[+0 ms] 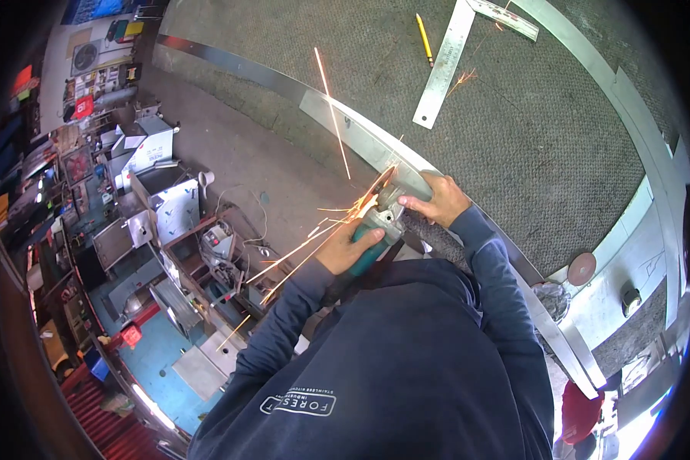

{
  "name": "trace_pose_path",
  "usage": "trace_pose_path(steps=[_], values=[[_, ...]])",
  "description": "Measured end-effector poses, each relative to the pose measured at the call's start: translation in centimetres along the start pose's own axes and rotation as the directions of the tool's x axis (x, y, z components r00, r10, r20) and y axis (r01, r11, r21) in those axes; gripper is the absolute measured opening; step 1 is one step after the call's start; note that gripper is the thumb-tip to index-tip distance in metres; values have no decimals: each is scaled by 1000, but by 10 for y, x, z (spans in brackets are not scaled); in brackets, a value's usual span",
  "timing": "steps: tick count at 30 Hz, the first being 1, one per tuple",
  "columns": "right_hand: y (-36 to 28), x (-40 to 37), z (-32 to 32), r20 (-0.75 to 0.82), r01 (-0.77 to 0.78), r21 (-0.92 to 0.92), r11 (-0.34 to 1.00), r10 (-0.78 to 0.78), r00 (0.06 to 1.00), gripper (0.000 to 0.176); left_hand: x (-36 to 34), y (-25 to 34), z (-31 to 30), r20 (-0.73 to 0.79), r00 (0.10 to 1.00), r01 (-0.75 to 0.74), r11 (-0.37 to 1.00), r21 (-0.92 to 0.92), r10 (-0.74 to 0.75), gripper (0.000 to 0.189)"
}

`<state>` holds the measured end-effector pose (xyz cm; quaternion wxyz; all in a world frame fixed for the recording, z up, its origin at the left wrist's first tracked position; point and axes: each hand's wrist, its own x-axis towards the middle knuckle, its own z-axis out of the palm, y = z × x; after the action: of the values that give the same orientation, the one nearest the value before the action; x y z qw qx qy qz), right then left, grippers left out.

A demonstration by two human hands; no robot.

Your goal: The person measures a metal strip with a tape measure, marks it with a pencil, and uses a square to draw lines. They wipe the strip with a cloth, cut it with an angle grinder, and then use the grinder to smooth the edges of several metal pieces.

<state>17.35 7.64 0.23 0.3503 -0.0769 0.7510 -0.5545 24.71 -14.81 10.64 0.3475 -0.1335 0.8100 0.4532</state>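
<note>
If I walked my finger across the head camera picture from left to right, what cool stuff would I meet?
Round fan → angle grinder → yellow pencil → round brown disc.

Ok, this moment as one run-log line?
left hand: grips green-bodied angle grinder | right hand: at grinder head, over long silver metal strip | orange sparks: flying

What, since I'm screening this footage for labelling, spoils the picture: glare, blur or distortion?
Head view: wide-angle distortion bows the scene inside black, rounded edges; sparks by the grinder streak brightly; glare whites out parts of the lower right; small clutter at left is hard to make out, while the pencil looks fairly clear.
</note>
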Motion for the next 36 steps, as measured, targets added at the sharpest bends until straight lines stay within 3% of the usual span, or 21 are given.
trace_pose_path(steps=[2,4,6,8,13,15,17,18,23,25,27,28,30,32,34,36], values=[[-2,-1,0,-6,2,-5,1000,-2,1000,77,1,-2,-1,99,983,163,983,-81,-154,52],[-3,-1,-1,-13,4,-12,1000,-4,1000,75,2,5,-2,94,985,149,988,-36,-145,53],[-3,-2,1,-30,62,9,998,-62,998,53,1,6,-1,87,987,138,990,9,-138,54],[1,-1,2,-44,78,-2,997,-78,996,52,1,-1,3,46,992,120,991,-64,-117,55],[3,-2,5,-61,103,-16,995,-104,993,51,4,5,-1,88,993,81,996,-33,-78,55],[-8,-2,-3,35,-37,102,994,34,999,73,8,7,-4,119,991,59,997,-45,-53,55],[-7,-2,-2,24,-36,113,993,33,999,71,8,3,-3,105,976,190,982,13,-191,53],[-6,-2,-1,14,-36,124,992,34,999,70,9,2,-2,107,976,188,982,13,-188,53],[-6,0,-2,35,-48,139,989,44,998,70,10,-10,5,32,999,10,998,-68,-8,54],[-5,-1,-3,72,-88,136,987,79,994,71,10,-14,3,57,998,23,998,-54,-20,55],[5,2,2,-93,134,-29,990,-137,986,57,9,-21,6,78,996,33,999,-40,-30,55],[1,1,1,-93,136,-31,990,-138,986,57,7,-27,11,46,994,98,995,-18,-97,52],[-8,-2,-1,-49,74,-89,993,-79,996,78,7,-38,14,19,987,157,988,7,-157,50],[-6,-2,-2,-54,86,-117,989,-93,994,79,5,-21,11,-33,999,31,997,64,-29,49],[-4,-3,0,-40,103,-149,983,-111,993,80,4,-2,3,-9,996,92,991,93,-91,49],[2,1,0,13,-5,-44,999,6,1000,78,10,5,-2,48,998,24,996,82,-28,50]])
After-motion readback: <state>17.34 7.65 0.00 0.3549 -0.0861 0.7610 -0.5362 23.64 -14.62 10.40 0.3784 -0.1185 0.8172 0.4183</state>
